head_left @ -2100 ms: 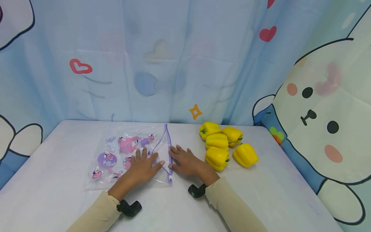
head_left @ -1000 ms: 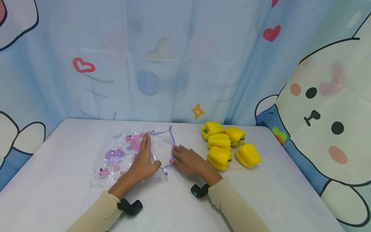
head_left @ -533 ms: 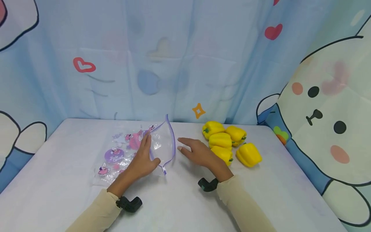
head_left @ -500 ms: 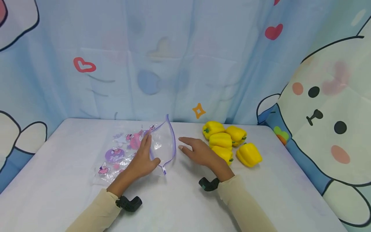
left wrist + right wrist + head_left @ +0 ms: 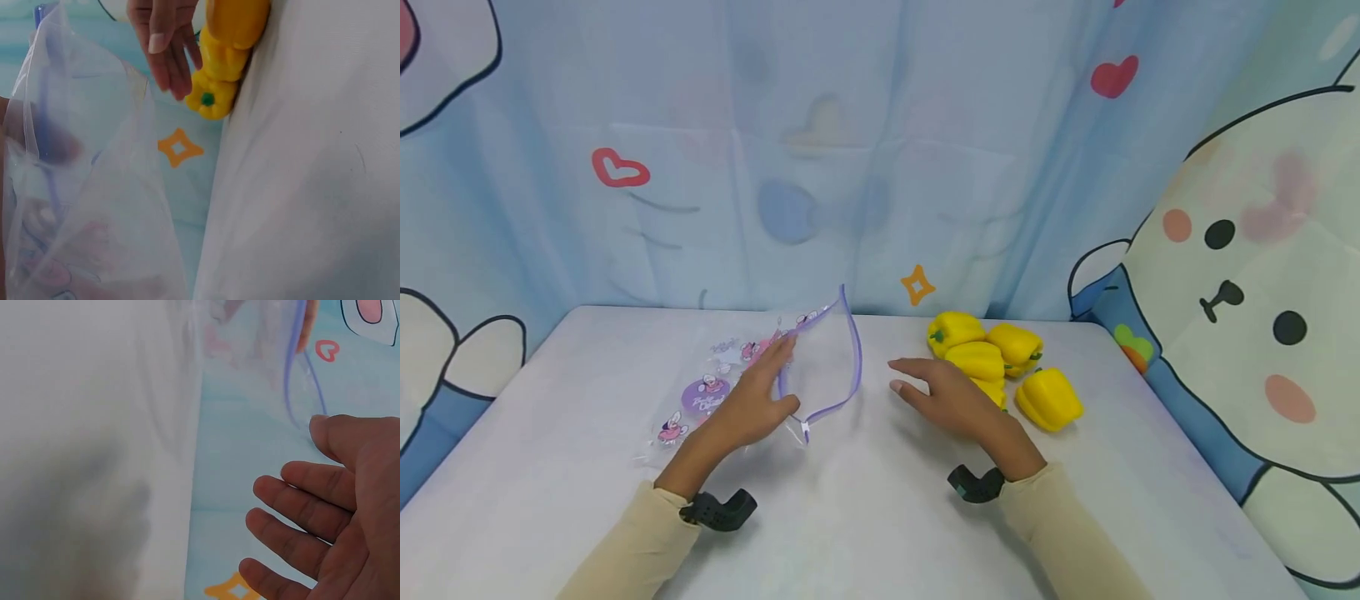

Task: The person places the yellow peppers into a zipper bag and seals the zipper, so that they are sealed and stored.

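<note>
A clear zip bag with pink and purple cartoon prints and a purple zip edge lies left of centre on the white table. My left hand pinches the bag's upper lip between thumb and fingers, and the mouth gapes toward the right. My right hand hovers flat, fingers straight and empty, just right of the mouth and over the nearest of several yellow bell peppers. The left wrist view looks through the bag at a pepper. The right wrist view shows the right hand beside the bag's mouth.
Printed blue curtains with hearts and a cartoon rabbit wall in the table at the back and on both sides. Black wrist cameras sit on both cream sleeves. Bare tabletop lies in front of the hands.
The left hand has lifted the bag's upper lip, so the mouth gapes wider. The right hand has left the zip edge and moved right toward the peppers.
</note>
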`<state>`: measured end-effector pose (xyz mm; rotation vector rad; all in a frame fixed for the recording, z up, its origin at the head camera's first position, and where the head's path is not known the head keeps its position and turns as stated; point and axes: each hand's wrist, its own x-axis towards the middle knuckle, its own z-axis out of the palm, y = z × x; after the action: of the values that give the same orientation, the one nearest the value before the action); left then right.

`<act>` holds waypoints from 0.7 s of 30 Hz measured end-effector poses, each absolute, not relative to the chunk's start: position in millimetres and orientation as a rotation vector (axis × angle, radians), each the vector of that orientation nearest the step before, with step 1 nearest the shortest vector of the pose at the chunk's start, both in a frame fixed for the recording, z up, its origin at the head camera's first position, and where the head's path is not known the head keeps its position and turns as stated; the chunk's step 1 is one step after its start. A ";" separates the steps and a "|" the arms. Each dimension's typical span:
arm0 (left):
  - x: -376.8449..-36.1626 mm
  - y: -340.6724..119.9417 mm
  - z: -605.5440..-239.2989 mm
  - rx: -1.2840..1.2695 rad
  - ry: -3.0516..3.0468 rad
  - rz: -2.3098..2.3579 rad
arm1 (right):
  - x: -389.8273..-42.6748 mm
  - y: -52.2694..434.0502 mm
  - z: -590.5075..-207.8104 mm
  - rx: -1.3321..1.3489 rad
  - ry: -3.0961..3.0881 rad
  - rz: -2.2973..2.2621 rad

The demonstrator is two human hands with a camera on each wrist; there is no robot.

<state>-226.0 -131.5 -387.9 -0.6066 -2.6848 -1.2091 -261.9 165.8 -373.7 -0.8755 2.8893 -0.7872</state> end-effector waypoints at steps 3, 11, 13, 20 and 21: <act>-224.4 -134.0 -382.9 -0.619 -2.691 -1.208 | -259.6 177.5 -373.7 -0.906 2.912 -0.780; -222.6 -136.1 -381.3 -0.690 -2.720 -1.185 | -252.1 208.7 -374.0 -0.911 2.974 -0.848; -222.6 -135.7 -381.2 -0.698 -2.728 -1.181 | -249.9 216.8 -374.2 -0.900 2.989 -0.863; -222.8 -136.7 -380.0 -0.726 -2.729 -1.154 | -240.7 238.9 -376.9 -0.856 3.041 -0.875; -222.4 -136.9 -379.5 -0.724 -2.731 -1.153 | -239.6 241.2 -377.7 -0.854 3.056 -0.869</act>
<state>-222.4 -136.9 -379.5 -0.7242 -2.7313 -1.1525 -239.6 241.2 -377.7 -0.8544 3.0560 -0.8685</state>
